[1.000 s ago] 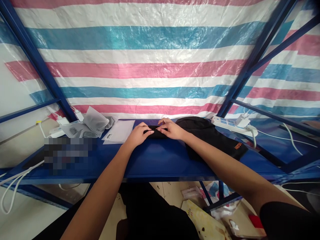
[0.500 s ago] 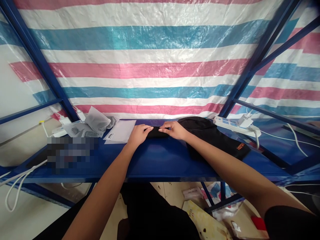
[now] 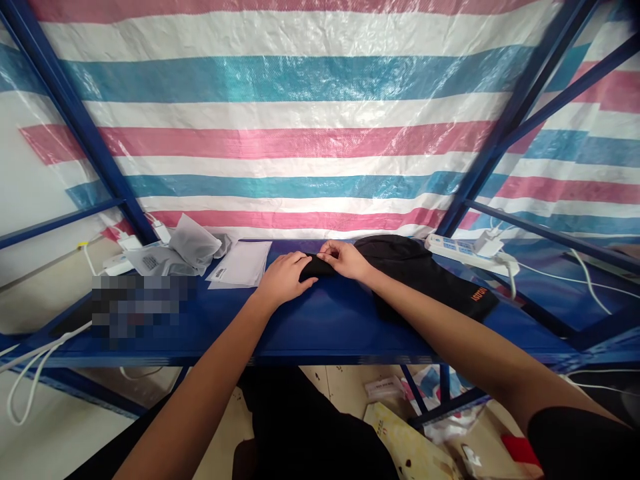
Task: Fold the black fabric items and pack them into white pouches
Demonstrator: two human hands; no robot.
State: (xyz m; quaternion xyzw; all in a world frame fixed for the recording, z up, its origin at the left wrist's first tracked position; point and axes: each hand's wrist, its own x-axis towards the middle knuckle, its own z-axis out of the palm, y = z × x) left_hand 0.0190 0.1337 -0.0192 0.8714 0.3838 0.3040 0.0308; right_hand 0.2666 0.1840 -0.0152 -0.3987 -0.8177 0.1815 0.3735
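A small folded black cloth (image 3: 318, 267) lies on the blue shelf (image 3: 320, 327) between my two hands. My left hand (image 3: 286, 277) rests over its left end, with the thumb along the near side and the fingers on top. At the far right corner my right hand (image 3: 344, 259) pinches the edge between thumb and fingers. A larger black garment (image 3: 425, 277) with orange lettering is spread beside it, partly under my right forearm.
White plastic sleeves (image 3: 239, 263) and crumpled translucent bags (image 3: 185, 250) lie to the left. A power strip (image 3: 465, 253) with white plugs and cables sits at the back right. Blue frame posts rise on both sides, before a striped sheet (image 3: 300, 140).
My left hand has shifted nearer and flattened over the black cloth's left end, its thumb now apart. The cloth has turned slightly and moved a little right.
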